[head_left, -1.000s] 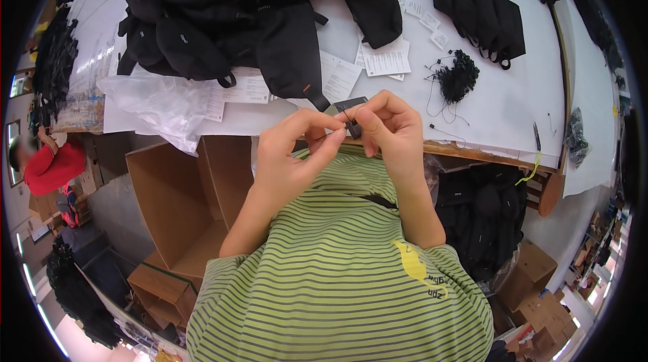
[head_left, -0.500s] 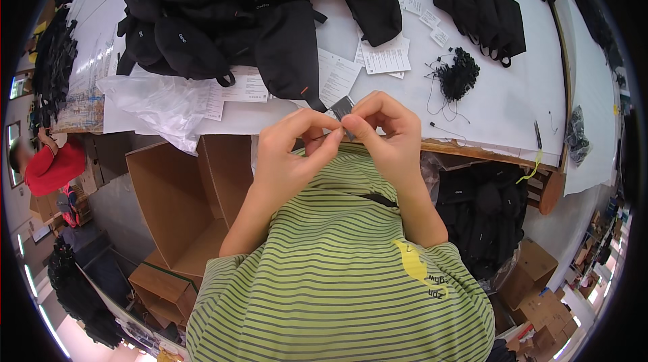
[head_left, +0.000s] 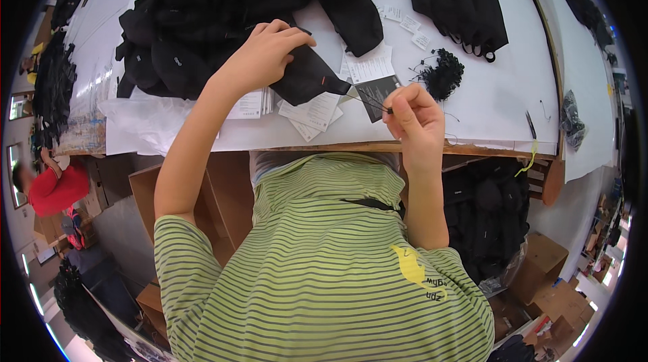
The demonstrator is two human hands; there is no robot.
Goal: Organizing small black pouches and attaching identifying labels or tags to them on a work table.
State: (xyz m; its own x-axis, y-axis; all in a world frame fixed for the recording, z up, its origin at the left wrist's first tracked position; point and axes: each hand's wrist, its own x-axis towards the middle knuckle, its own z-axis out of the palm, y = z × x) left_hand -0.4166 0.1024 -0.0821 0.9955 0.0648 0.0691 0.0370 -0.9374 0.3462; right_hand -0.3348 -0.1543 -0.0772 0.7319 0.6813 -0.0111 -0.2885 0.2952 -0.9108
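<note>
My left hand (head_left: 270, 55) reaches over the pile and grips a black fabric pouch (head_left: 307, 78), its fingers curled over the upper part. A small orange tab shows near the pouch's narrow end, which points to my right hand. My right hand (head_left: 417, 118) pinches the small black end of a thin black string (head_left: 370, 101). That string runs taut from the loop at the pouch's tip. A dark printed card tag (head_left: 378, 95) lies beside the string, partly behind it.
A heap of black pouches (head_left: 202, 4) covers the table's left. White printed cards (head_left: 314, 119) lie near the edge, with clear plastic (head_left: 145, 116) beside them. To the right are a tangle of black strings (head_left: 442, 73), a row of black pouches (head_left: 459, 8) and snips (head_left: 531, 126).
My hands have moved apart: the left up and onto the pouch, the right slightly right, drawing the string taut. The dark tag now lies open to view.
</note>
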